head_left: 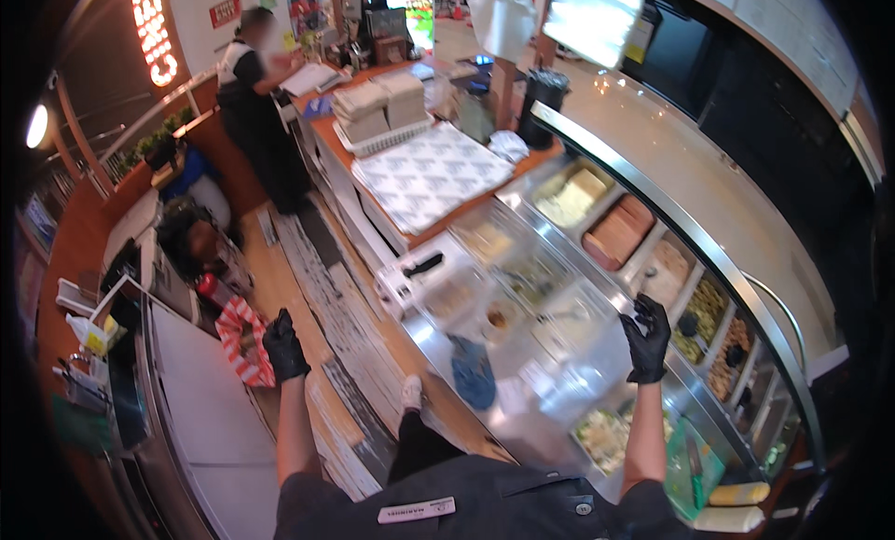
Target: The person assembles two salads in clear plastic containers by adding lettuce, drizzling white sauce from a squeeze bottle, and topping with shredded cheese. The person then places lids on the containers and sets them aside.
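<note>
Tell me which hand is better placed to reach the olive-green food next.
Probably the right hand: it hovers at the food counter, near the olive-green food. The left hand is well away, near the red-and-white striped item.

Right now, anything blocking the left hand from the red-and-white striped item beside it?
Nothing visible between them: the left hand shows right at the right-hand edge of the striped item. Any gap in depth can't be judged from this view.

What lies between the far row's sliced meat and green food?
In the head view, pale food lies between the meat and the green food.
</note>
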Available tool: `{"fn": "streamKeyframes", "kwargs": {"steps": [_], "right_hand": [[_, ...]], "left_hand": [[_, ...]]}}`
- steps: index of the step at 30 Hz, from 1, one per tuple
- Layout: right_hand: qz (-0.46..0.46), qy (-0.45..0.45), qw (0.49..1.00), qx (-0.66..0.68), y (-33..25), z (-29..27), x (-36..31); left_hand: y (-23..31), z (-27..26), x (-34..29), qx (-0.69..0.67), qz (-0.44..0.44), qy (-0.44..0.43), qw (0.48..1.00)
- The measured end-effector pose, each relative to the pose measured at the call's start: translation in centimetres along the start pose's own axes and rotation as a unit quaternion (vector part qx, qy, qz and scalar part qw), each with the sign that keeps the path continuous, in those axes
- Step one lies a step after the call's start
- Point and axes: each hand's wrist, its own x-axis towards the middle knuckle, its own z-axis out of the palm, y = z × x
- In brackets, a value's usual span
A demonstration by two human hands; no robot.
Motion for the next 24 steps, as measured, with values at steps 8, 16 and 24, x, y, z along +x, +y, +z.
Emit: {"fn": "streamKeyframes", "kwargs": {"steps": [8,16,24], "right_hand": [[-0.209,-0.056,0.969,-0.115,-2.3,37.6,27.3],[0.026,0.112,0.983,-0.141,8.2,55.4,43.0],[-0.123,0.169,0.977,0.040,8.2,54.9,42.3]], "left_hand": [[-4.8,-2.9,28.7,0.085,0.194,0.067,0.975],[-6.6,-9.0,42.5,0.050,0.121,0.013,0.991],[-9.2,-6.6,43.7,0.270,0.151,0.060,0.949]]}}
